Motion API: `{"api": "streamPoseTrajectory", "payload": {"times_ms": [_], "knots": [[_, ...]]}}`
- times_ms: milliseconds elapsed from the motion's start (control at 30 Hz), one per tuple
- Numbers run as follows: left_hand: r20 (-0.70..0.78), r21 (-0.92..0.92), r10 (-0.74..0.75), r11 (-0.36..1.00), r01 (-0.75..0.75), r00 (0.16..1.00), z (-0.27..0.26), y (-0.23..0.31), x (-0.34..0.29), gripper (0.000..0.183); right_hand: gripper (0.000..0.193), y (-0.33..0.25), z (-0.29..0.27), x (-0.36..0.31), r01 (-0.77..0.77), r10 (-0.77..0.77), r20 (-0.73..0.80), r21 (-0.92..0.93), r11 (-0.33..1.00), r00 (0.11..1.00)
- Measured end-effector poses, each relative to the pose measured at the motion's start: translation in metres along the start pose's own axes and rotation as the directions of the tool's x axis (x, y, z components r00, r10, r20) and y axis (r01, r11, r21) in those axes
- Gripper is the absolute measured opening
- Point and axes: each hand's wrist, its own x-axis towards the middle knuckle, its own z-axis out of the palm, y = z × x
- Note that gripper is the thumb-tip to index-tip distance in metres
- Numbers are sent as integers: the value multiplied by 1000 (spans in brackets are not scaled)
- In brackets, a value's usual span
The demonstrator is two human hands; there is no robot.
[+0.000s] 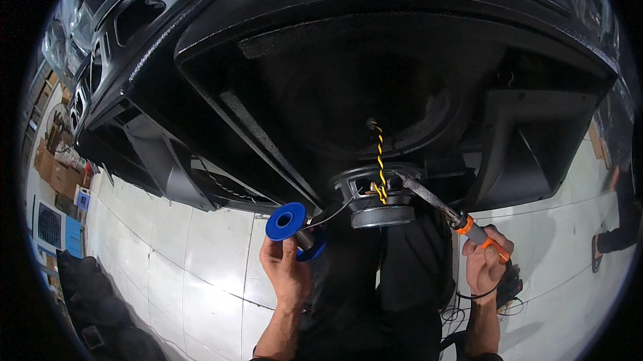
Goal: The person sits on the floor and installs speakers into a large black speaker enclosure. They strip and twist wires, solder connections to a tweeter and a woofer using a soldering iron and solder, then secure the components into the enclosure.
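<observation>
the round metal speaker driver with its grey magnet [375, 203] sits at the lower middle of the view, mounted in the opening of a large black textured speaker cabinet [321, 46] that fills the upper half. a twisted yellow-and-black wire pair [380, 160] runs from a point inside the cabinet down to the driver's terminal area. the tip of an orange-and-grey soldering iron with a long metal shaft [442, 210] rests at the driver's frame, just beside the lower end of the twisted wire. the right hand [487, 260] is closed around the iron's handle, fingers wrapped over the orange grip, and a dark cord trails from below the hand toward the floor. the left hand [287, 267] is closed around a blue plastic spool of solder wire [293, 227], held upright with the spool's round flange facing the camera. a thin strand of solder [335, 212] leads from the spool to the driver and ends near the iron's tip; whether it touches the terminal cannot be told. below the hands lies a white tiled floor [201, 254]. cardboard boxes [57, 167] stand at the far left. part of another person [619, 227] shows at the right edge, well apart.
</observation>
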Motion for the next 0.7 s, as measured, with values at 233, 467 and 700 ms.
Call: {"api": "streamPoseTrajectory", "payload": {"times_ms": [233, 467, 700], "knots": [[-38, -6, -32, 999, 32, 999, 6, -1, -3, 35, 25, -21, 4, 17, 60, -43, 93, -186, 981, 995], [-6, 59, 3, 998, -3, 1000, 11, -6, -1, 36, 31, -43, 17, 44, 115, -77, 101, -452, 884, 992], [18, 51, -16, 999, 15, 1000, 10, -10, -1, 38, 42, -61, 22, 60, 162, -70, 180, -569, 806, 981]]}}
